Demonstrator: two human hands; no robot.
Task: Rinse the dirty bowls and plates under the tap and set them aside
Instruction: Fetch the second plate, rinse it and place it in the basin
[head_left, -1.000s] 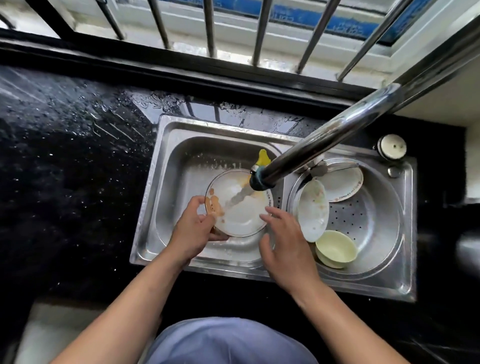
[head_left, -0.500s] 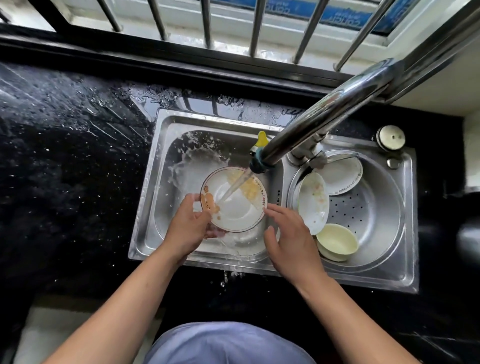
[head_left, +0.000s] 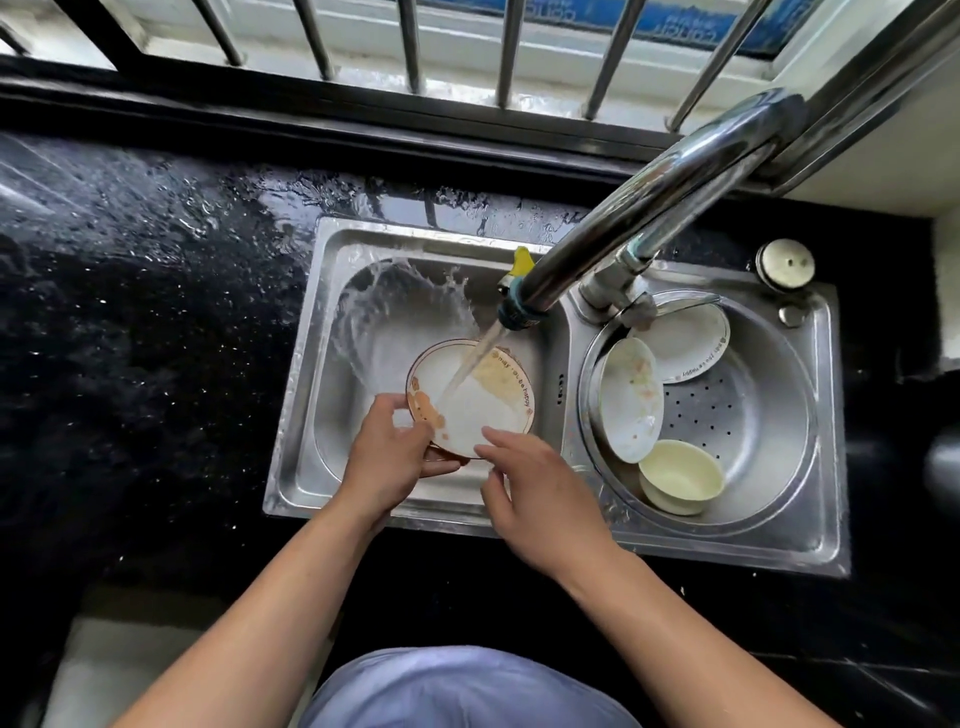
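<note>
The left hand (head_left: 387, 457) grips the stained plate (head_left: 470, 397) tilted under the tap (head_left: 524, 306), shedding water; the right hand (head_left: 540, 493), fingers loosely spread, holds nothing.

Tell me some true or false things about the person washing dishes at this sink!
1. Water from the tap is hitting the plate. True.
2. The plate under the water is spotless. False: it has orange-brown smears.
3. The left hand grips the plate's edge. True.
4. The yellow bowl sits on the black counter. False: it sits in the right basin.
5. The right basin holds three dishes. True.
</note>
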